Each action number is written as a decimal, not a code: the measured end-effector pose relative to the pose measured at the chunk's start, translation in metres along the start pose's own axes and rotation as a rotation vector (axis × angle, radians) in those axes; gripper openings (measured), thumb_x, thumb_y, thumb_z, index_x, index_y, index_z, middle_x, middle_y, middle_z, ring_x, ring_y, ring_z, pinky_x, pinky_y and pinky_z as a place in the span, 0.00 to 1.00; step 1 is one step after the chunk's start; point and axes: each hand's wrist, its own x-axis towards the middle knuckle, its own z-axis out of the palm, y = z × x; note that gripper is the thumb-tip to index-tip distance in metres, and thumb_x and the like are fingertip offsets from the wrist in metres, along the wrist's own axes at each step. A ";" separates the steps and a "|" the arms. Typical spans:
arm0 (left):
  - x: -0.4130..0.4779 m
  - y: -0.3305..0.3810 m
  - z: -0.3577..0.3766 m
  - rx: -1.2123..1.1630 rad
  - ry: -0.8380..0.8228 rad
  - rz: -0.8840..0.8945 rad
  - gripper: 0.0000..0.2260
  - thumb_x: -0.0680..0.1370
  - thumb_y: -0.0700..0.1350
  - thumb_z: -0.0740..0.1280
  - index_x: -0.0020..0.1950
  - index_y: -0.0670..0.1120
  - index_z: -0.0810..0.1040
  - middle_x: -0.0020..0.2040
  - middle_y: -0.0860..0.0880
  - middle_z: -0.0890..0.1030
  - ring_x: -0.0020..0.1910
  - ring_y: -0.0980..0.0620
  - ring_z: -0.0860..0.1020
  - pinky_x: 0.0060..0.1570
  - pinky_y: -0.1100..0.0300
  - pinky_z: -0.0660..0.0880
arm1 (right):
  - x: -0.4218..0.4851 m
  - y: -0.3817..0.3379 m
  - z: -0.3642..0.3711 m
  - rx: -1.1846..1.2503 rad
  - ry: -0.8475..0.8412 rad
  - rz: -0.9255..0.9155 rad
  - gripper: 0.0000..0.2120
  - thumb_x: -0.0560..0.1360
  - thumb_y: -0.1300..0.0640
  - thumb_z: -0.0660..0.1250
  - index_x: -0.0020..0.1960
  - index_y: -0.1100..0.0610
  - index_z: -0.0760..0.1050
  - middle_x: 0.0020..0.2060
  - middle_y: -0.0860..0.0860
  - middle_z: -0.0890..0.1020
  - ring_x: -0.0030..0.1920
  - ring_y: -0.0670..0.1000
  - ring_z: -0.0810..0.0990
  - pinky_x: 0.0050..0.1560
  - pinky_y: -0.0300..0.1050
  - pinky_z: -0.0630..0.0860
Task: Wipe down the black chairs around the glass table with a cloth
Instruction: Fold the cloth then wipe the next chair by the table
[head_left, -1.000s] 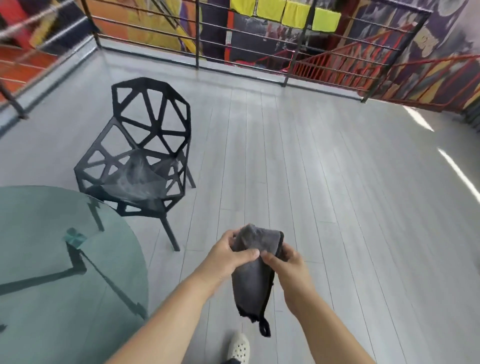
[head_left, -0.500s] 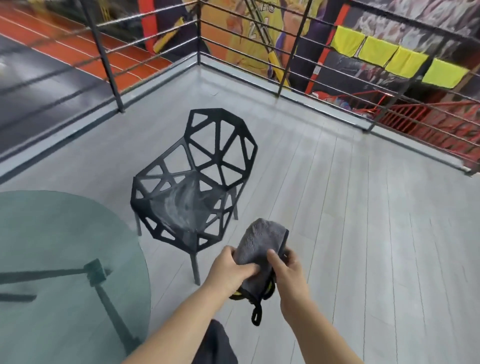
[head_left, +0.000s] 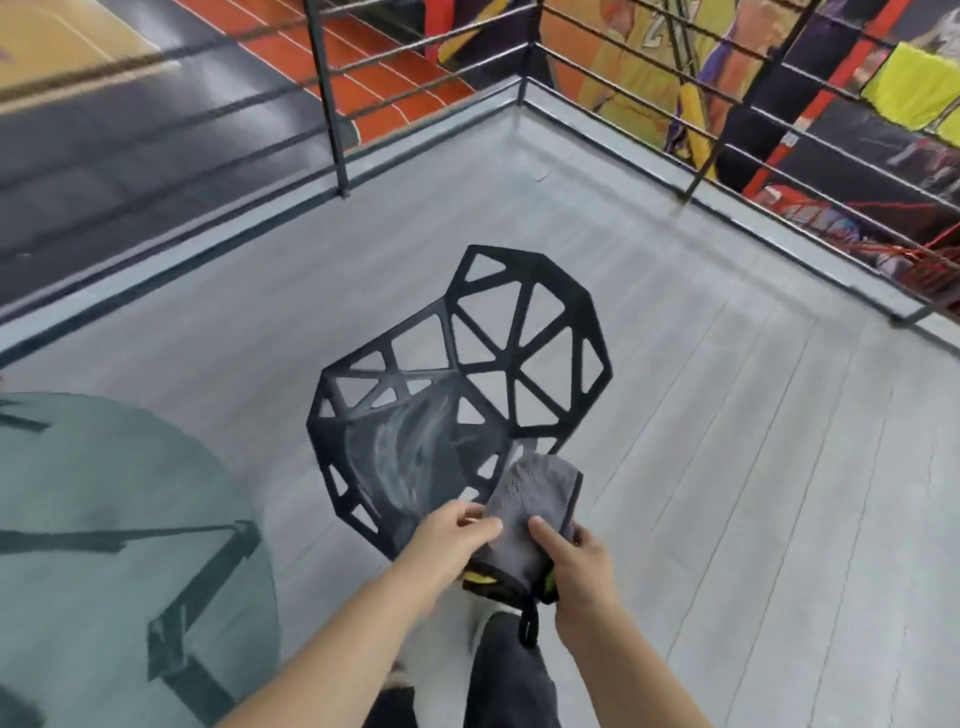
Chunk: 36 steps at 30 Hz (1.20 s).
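Both hands, left hand (head_left: 449, 540) and right hand (head_left: 579, 566), pinch the folded grey cloth (head_left: 532, 512) between them, over the black chair (head_left: 415, 457) seat's near edge.

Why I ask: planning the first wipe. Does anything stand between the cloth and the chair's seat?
Nothing visible does. The left hand and right hand hold the cloth at the near edge of the black chair; its streaked seat lies bare.

chair (head_left: 519, 332): black, whitish seat streaks | cloth (head_left: 530, 499): grey, black-yellow edging | table (head_left: 104, 519): green-tinted glass | floor (head_left: 727, 467): grey planks
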 end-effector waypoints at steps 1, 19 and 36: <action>0.012 0.003 -0.003 -0.016 0.059 -0.019 0.06 0.75 0.47 0.67 0.51 0.49 0.78 0.46 0.49 0.82 0.44 0.54 0.80 0.47 0.59 0.79 | 0.017 -0.004 0.002 -0.022 -0.008 0.033 0.10 0.72 0.64 0.71 0.53 0.63 0.77 0.44 0.59 0.84 0.41 0.57 0.84 0.31 0.44 0.79; 0.205 -0.056 -0.075 -0.200 0.772 -0.330 0.08 0.80 0.44 0.58 0.52 0.47 0.76 0.53 0.46 0.79 0.52 0.47 0.77 0.57 0.50 0.73 | 0.308 -0.009 0.091 -0.843 -0.227 -0.064 0.27 0.70 0.57 0.73 0.67 0.51 0.69 0.51 0.48 0.80 0.52 0.52 0.79 0.57 0.52 0.76; 0.347 -0.166 -0.156 1.048 0.364 -0.398 0.43 0.75 0.49 0.69 0.77 0.44 0.41 0.78 0.46 0.40 0.77 0.49 0.47 0.72 0.59 0.52 | 0.498 0.069 0.208 -1.611 -0.119 -0.585 0.29 0.77 0.60 0.55 0.75 0.41 0.56 0.77 0.47 0.51 0.68 0.57 0.63 0.63 0.54 0.63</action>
